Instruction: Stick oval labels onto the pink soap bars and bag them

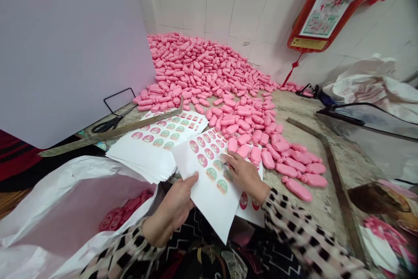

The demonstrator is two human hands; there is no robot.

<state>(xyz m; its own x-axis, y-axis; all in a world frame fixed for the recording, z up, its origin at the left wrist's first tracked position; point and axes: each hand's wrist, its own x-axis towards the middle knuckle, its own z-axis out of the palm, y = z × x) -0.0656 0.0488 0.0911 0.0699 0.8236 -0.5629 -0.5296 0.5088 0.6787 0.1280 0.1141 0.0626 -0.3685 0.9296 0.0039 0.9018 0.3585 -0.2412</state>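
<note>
On worn wood, the sticker sheet (214, 196) looks white, pink-and-green dotted.

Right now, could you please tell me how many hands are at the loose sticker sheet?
2. The left hand grips the sheet by its left edge; the right hand has its fingers over the stickers. I see no others.

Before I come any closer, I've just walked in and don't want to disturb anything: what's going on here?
The person's left hand holds a sheet of round labels, and the right hand has its fingers on the printed side. More label sheets lie stacked to the left. Pink oblong pieces are heaped toward the wall; the open white bag holds others, some already labelled.
</note>
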